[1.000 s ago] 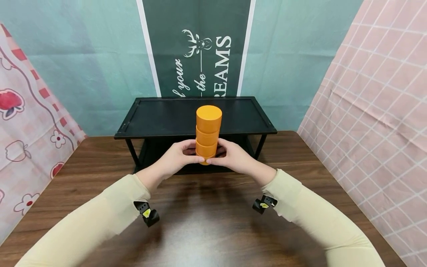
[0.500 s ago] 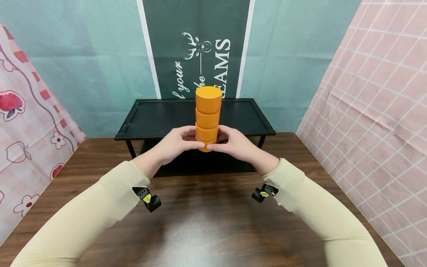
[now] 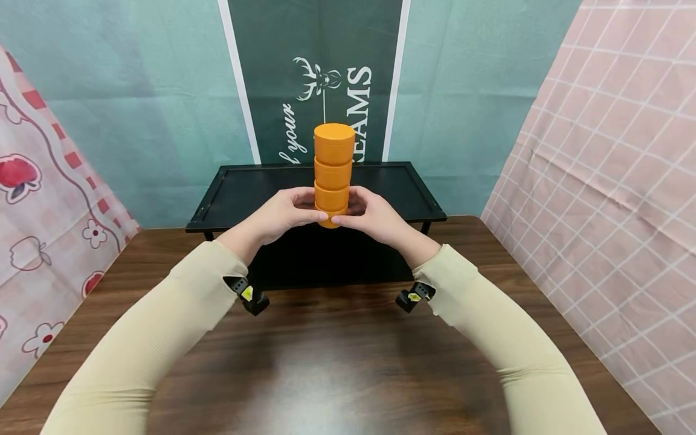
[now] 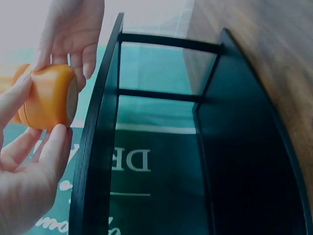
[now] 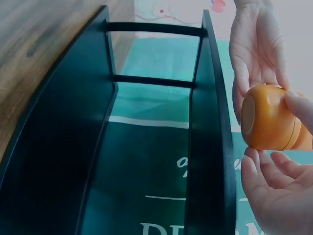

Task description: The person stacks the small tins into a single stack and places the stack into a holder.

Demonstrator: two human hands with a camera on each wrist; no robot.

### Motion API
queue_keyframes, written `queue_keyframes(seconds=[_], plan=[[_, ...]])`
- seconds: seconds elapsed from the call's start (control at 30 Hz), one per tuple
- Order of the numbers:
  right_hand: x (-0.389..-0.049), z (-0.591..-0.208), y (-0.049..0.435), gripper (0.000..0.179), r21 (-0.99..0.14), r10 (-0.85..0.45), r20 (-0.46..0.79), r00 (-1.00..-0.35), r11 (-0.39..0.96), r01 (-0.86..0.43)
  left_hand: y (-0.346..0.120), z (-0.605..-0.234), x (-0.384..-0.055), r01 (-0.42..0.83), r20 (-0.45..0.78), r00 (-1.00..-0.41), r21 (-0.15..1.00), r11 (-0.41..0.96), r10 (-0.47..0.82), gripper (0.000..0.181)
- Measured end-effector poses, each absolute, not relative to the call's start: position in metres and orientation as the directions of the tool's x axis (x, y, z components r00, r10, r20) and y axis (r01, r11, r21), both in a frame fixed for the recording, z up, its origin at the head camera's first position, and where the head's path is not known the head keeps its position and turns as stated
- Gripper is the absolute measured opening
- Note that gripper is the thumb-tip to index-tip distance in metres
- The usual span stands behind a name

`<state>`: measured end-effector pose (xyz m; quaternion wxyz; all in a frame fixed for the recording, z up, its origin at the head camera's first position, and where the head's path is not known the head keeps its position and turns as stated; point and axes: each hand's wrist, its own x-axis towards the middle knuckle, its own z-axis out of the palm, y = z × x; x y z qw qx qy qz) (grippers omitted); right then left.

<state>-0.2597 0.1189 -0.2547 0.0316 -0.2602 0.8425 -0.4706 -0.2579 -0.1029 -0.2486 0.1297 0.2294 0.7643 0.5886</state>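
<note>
A stack of several orange cups [image 3: 333, 172] stands upright in the air between my hands, overlapping the black shelf's top in the head view. My left hand [image 3: 280, 217] holds the lowest cup from the left, thumb on its front and fingers behind. From the right, my right hand [image 3: 377, 220] grips the same cup, its thumb tip close to the other thumb. In the left wrist view the lowest cup [image 4: 49, 98] shows a rounded side and a pale, round underside. The right wrist view has the cup [image 5: 269, 117] beside the shelf's upper board.
A black two-tier shelf [image 3: 239, 202] stands at the back of the brown wooden table [image 3: 326, 356]. Behind it hangs a green cloth [image 3: 451, 109] with white lettering. A pink checked cloth [image 3: 614, 181] borders the right, a fruit-and-flower cloth [image 3: 54, 241] the left.
Both hands have raised the orange stack, from in front of the shelf's edge to higher against its top and the backdrop. The grip looks the same.
</note>
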Motion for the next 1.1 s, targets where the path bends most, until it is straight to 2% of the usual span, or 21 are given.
queue_keyframes(seconds=[0.3,0.8,1.1], plan=[[-0.282,-0.269,0.119,0.060,-0.822,-0.437,0.178,-0.882,0.427,-0.378,-0.099,-0.260,-0.282,0.093,0.014,-0.875,0.986,0.140,0.484,0.054],[-0.285,-0.273,0.112,0.057,-0.790,-0.382,0.245,-0.891,0.455,-0.412,-0.098,-0.260,-0.285,0.107,0.055,-0.905,0.989,0.100,0.422,0.052],[-0.287,-0.270,0.106,0.056,-0.779,-0.348,0.252,-0.903,0.480,-0.402,-0.099,-0.255,-0.289,0.081,0.027,-0.917,0.990,0.117,0.399,0.055]])
